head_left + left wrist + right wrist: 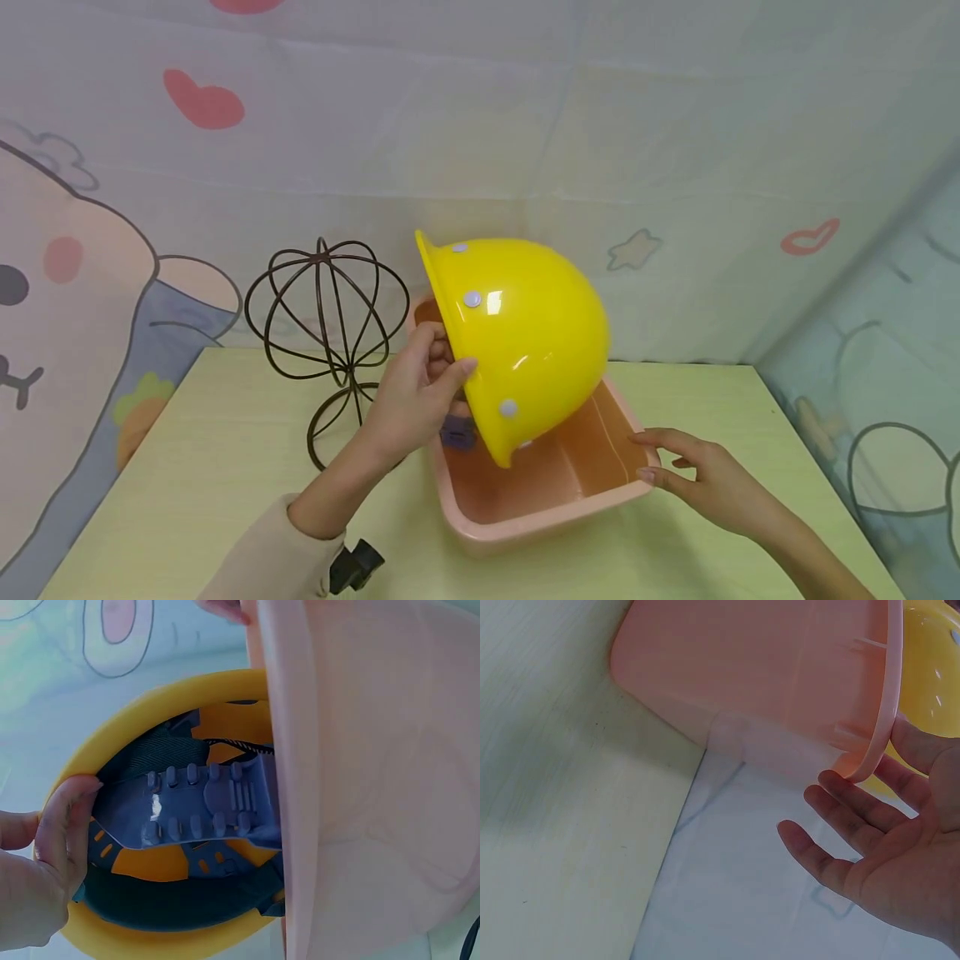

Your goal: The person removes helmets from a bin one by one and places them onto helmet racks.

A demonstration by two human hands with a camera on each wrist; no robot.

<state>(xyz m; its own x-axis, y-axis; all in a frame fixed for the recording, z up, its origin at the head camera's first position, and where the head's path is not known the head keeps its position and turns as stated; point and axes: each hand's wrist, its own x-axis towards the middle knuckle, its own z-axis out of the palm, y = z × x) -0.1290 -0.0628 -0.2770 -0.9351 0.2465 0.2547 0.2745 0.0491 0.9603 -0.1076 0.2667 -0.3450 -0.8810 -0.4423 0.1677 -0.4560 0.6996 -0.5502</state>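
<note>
A yellow hard hat (536,325) is tilted on its side above a pink plastic basin (555,512). My left hand (420,387) grips the hat's brim, thumb outside and fingers inside. In the left wrist view the hat's inside shows, with a dark blue suspension strap (187,802) and a dark green sweatband (180,904); the basin's wall hides part of it. My right hand (701,479) pinches the basin's rim at its right corner. The right wrist view shows the thumb and index finger on that rim (889,697), the other fingers spread loosely.
A dark brown wire stand (348,362) shaped like an open globe stands left of the basin. The pale table (247,433) ends at a printed cloth backdrop (690,150). A small black object (356,567) shows beside my left sleeve.
</note>
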